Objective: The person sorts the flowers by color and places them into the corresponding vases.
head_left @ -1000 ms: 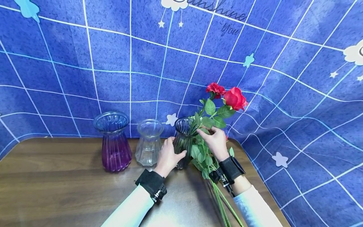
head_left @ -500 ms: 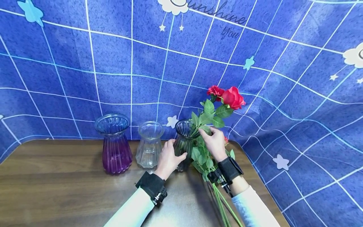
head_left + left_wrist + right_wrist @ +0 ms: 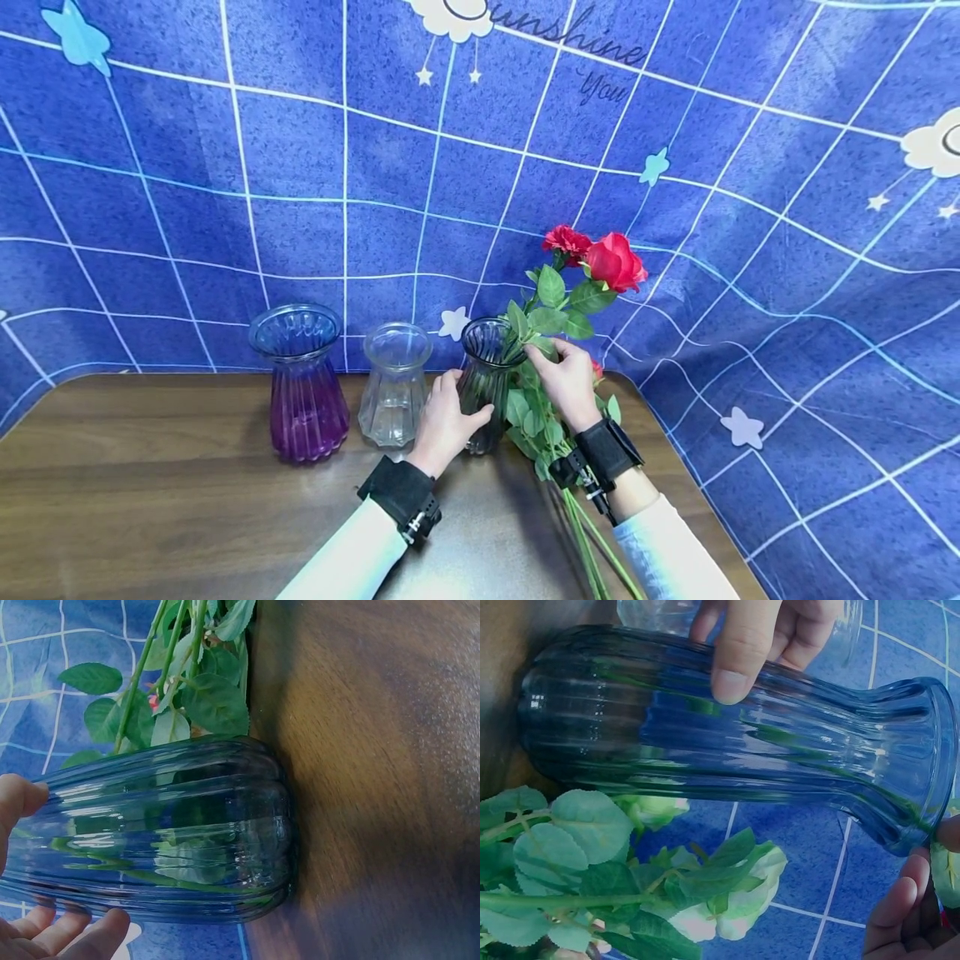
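Note:
A smoky dark glass vase [image 3: 486, 385] with ribbed sides stands upright near the table's back edge. My left hand [image 3: 444, 421] holds it round the body, thumb on the near side. The left wrist view shows its fingers [image 3: 112, 924] along the ribbed glass [image 3: 172, 825]. At the vase mouth, my right hand [image 3: 572, 385] pinches the red rose [image 3: 615, 262] low on its leafy stem, against the rim. A red carnation [image 3: 567, 241] leans beside the rose. Green stems show inside the glass [image 3: 780, 742]; leaves partly hide the exact pinch.
Left of the dark vase stand a clear glass vase [image 3: 393, 408] and a purple-blue glass vase [image 3: 307, 408]. More leafy stems [image 3: 585, 533] lie on the wooden table [image 3: 187, 500] at the right. A blue patterned cloth [image 3: 300, 150] hangs behind.
The rose has shifted slightly left, closer to the carnation. Both hands keep nearly the same places at the dark vase; the head view has tilted a little.

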Motion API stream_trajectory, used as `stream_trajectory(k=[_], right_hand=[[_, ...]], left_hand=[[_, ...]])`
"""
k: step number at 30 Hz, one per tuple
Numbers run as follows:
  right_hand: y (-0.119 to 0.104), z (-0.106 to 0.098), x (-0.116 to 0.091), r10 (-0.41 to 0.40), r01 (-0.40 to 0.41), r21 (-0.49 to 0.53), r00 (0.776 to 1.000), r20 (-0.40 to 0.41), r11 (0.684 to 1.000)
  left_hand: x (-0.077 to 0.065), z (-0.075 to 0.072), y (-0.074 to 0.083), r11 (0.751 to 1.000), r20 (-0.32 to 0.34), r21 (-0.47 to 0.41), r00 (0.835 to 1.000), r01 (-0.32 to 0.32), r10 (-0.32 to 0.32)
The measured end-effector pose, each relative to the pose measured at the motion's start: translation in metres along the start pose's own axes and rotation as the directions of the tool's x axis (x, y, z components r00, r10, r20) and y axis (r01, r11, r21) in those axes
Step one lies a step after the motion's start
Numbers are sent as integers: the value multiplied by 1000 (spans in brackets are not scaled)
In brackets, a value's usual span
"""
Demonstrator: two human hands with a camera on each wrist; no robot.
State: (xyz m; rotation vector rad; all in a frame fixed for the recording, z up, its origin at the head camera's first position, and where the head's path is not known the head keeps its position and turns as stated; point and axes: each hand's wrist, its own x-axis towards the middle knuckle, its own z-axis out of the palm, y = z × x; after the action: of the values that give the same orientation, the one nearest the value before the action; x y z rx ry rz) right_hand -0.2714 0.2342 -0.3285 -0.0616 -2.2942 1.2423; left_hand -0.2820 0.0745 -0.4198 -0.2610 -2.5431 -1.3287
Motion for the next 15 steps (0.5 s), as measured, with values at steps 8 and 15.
stream_trajectory(k=[8, 15], right_hand=[[5, -6, -2, 43, -43, -21, 999, 18, 999], [14, -18, -5, 52, -49, -74, 998, 41, 996]], left_hand=[[0, 0, 0, 1000, 5, -12, 1000, 10, -10], [0, 1, 0, 1000, 4, -21, 1000, 12, -12]])
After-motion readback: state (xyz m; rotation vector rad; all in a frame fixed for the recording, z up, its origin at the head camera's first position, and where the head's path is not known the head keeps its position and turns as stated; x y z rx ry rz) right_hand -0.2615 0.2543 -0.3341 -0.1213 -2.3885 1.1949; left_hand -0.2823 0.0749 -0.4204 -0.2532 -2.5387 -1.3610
